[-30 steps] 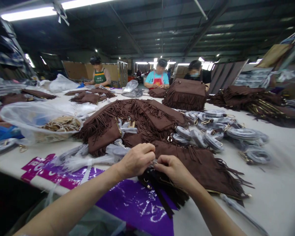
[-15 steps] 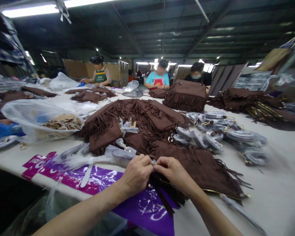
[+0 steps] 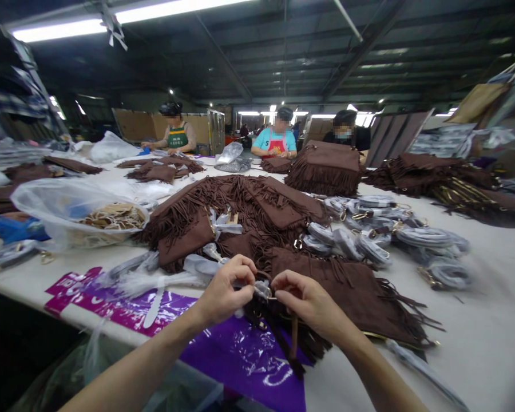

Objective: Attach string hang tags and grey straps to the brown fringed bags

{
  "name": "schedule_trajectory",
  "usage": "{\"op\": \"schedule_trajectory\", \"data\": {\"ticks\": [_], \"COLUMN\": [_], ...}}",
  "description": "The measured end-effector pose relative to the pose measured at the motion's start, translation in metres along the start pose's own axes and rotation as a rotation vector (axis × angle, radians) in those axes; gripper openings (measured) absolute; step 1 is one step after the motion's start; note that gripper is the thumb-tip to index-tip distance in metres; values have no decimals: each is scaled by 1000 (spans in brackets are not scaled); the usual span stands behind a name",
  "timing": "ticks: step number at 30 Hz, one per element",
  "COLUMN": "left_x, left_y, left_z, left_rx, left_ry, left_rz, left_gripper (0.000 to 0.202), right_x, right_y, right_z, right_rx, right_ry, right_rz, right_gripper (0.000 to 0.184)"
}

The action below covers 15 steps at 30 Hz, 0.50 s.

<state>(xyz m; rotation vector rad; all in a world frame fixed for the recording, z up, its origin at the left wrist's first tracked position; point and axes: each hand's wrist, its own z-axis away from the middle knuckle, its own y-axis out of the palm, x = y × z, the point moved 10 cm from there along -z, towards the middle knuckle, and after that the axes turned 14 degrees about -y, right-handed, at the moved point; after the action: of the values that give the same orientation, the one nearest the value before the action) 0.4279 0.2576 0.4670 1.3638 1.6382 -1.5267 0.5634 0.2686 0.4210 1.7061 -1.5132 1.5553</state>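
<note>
My left hand [image 3: 225,292] and my right hand [image 3: 304,300] meet at the near edge of the table, both pinched on a small wrapped metal fitting [image 3: 264,290] at the corner of a brown fringed suede bag [image 3: 347,292]. A thin brown strap [image 3: 292,337] hangs down from between my fingers. The bag lies flat to the right of my hands, its fringe spread over the white table [image 3: 489,337].
A heap of brown fringed bags [image 3: 240,212] lies behind my hands. Wrapped strap coils [image 3: 369,229] lie to the right, a clear bag of beige cords [image 3: 81,214] to the left, purple plastic sheet [image 3: 240,355] under my wrists. Three other people [image 3: 277,137] work at the far side.
My hands have risen slightly and drawn a little apart, lifting the fitting off the bag's corner; the thin strap now dangles below them.
</note>
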Motion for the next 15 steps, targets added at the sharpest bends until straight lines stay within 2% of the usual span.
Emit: {"op": "schedule_trajectory", "data": {"ticks": [4, 7, 10, 15], "left_x": [-1, 1, 4, 9], "left_y": [-4, -1, 1, 12], "left_z": [-8, -11, -11, -2], "left_rx": [11, 9, -6, -33], "left_ry": [-43, -50, -61, -87], "left_rz": [79, 100, 106, -62], "left_gripper": [9, 8, 9, 10], "right_x": [30, 37, 29, -1], "right_y": [2, 8, 6, 0], "right_z": [-7, -12, -14, -14], "right_rx": [-50, -60, -112, -186], "right_ry": [-178, -227, -183, -31], "right_rz": [170, 179, 106, -129], "right_gripper": [15, 15, 16, 23]}}
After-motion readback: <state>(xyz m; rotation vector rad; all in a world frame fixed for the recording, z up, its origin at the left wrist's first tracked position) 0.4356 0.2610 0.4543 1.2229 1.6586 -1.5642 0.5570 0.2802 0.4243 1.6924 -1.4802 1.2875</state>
